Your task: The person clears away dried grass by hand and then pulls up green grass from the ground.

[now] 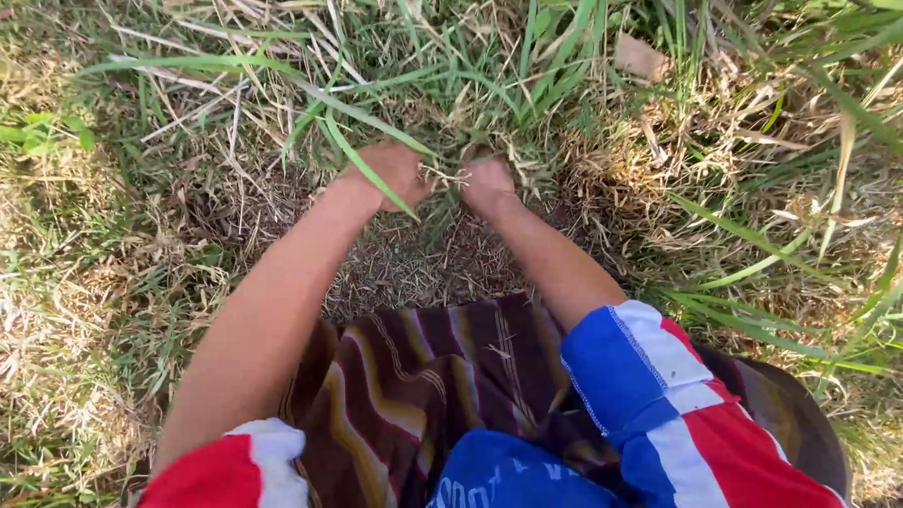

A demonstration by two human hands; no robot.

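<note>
Grass clump gripped by both hands at ground level

Grass clump, mixed dry straw-coloured stalks w/ long green blades (pixel 454 134), grows from the ground at centre of view, just ahead of the person's knees. Left hand (pixel 389 172) is closed round stalks at the clump's base; a green blade crosses over the wrist. Right hand (pixel 487 183) sits just beside it, fingers curled tight into a fist on the same dry stalks. A few pale strands run between the two hands. Below them lies a patch of bare brown ground w/ fine dry litter (pixel 421 268). Nearer the camera: brown striped cloth w/ yellow lines (pixel 417 383) over the lap, and red, white & blue short sleeves (pixel 667 392). Taller green blades (pixel 772 245) stand to the right; a dry brown leaf (pixel 640 58) rests up top.
</note>
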